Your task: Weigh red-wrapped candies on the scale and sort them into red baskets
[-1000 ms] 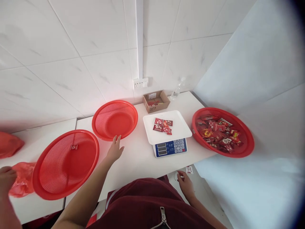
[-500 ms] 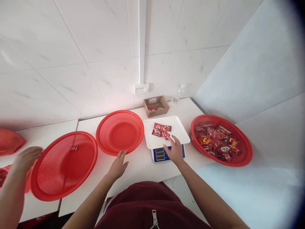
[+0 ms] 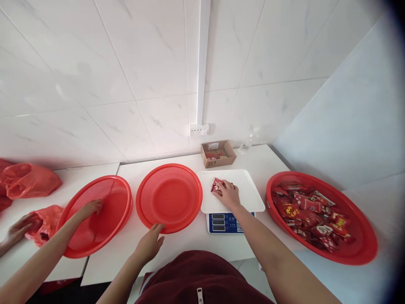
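Note:
My right hand (image 3: 228, 195) lies on the white tray of the weighing scale (image 3: 249, 199), its fingers curled over the small red candy packets (image 3: 216, 185) there. My left hand (image 3: 149, 244) rests open on the white table, fingertips touching the near rim of the empty middle red mesh basket (image 3: 169, 197). A large red basket (image 3: 360, 245) full of red candy packets sits to the right of the scale.
Another person's hand (image 3: 90, 207) reaches into the left red basket (image 3: 107, 219); their other hand (image 3: 20, 228) touches a red plastic bag (image 3: 47, 221). A cardboard box (image 3: 218, 153), a clear bottle (image 3: 247, 143) and a wall socket (image 3: 199, 130) are at the back.
My right hand moved forward from the scale's near edge onto the packets on the tray. My left hand stayed at the middle basket's rim. The other person's hand went into the left basket.

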Motion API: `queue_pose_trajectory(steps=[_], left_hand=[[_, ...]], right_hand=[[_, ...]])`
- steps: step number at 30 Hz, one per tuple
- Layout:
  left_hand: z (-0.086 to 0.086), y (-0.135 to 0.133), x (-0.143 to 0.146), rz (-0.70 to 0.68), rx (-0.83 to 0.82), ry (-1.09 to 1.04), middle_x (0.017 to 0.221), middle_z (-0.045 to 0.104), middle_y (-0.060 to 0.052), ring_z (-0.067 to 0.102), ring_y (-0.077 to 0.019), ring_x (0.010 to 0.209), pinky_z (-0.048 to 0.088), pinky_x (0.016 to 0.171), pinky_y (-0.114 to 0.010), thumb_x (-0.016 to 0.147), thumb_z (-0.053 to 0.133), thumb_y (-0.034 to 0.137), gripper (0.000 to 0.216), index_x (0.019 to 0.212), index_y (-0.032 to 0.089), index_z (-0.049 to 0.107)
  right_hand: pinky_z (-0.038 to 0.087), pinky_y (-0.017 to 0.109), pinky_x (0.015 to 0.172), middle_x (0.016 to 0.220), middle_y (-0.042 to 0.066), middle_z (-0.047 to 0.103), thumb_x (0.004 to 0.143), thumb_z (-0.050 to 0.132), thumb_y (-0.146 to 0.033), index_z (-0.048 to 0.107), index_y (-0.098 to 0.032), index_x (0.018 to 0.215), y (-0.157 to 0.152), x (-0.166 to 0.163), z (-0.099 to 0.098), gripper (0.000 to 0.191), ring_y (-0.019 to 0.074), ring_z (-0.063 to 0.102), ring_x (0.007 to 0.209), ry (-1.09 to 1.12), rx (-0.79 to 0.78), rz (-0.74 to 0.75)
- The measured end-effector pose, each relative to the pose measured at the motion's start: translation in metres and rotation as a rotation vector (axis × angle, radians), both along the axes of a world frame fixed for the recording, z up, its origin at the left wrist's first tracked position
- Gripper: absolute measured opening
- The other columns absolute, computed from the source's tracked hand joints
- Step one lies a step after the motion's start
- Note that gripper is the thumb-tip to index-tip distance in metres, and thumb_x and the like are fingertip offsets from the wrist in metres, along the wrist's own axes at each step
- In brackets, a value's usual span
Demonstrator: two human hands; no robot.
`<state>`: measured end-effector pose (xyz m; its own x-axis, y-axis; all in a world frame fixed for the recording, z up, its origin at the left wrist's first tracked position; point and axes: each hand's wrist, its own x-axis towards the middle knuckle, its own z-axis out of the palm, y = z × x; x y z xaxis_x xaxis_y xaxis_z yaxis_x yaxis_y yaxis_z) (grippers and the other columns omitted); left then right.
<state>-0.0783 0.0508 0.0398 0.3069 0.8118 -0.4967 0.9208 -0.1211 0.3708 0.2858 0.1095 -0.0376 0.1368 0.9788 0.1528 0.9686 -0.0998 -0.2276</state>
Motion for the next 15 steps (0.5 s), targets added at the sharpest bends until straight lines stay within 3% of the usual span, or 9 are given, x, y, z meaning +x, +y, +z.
queue_pose_trajectory(steps=[5,8,12,15], left_hand=[[0.003,0.003,0.007,-0.041,-0.04,0.085,0.134,0.047,-0.012,0.053,-0.0214,0.115,0.039,0.095,-0.032,0.082,0.042,0.022,0.043,0.124,0.016,0.048],[0.006,0.002,0.011,-0.049,-0.064,0.102,0.137,0.045,-0.013,0.051,-0.0229,0.118,0.039,0.096,-0.034,0.083,0.041,0.023,0.046,0.128,0.015,0.046],[0.007,0.0,0.015,-0.053,-0.071,0.088,0.139,0.043,-0.012,0.051,-0.0232,0.118,0.039,0.097,-0.034,0.083,0.042,0.024,0.048,0.13,0.016,0.045],[0.008,0.001,0.017,-0.055,-0.084,0.1,0.14,0.042,-0.012,0.049,-0.0233,0.12,0.038,0.098,-0.034,0.083,0.042,0.025,0.049,0.131,0.016,0.044]], right_hand=[[0.042,0.033,0.074,0.109,0.01,0.057,0.08,0.051,-0.045,0.056,-0.025,0.121,0.001,0.022,-0.006,0.046,0.0245,0.054,0.094,0.11,0.03,-0.074],[0.043,0.03,0.067,0.101,0.007,0.06,0.08,0.05,-0.042,0.059,-0.026,0.116,0.007,0.032,-0.004,0.041,0.0216,0.057,0.084,0.263,0.075,-0.221],[0.045,0.035,0.075,0.092,0.007,0.064,0.076,0.05,-0.049,0.061,-0.019,0.107,0.021,0.022,0.012,0.044,0.023,0.059,0.084,0.576,0.238,-0.449],[0.047,0.035,0.079,0.092,0.006,0.067,0.074,0.052,-0.051,0.059,-0.018,0.108,0.033,-0.013,0.033,0.047,0.0208,0.062,0.081,0.851,0.274,-0.39]])
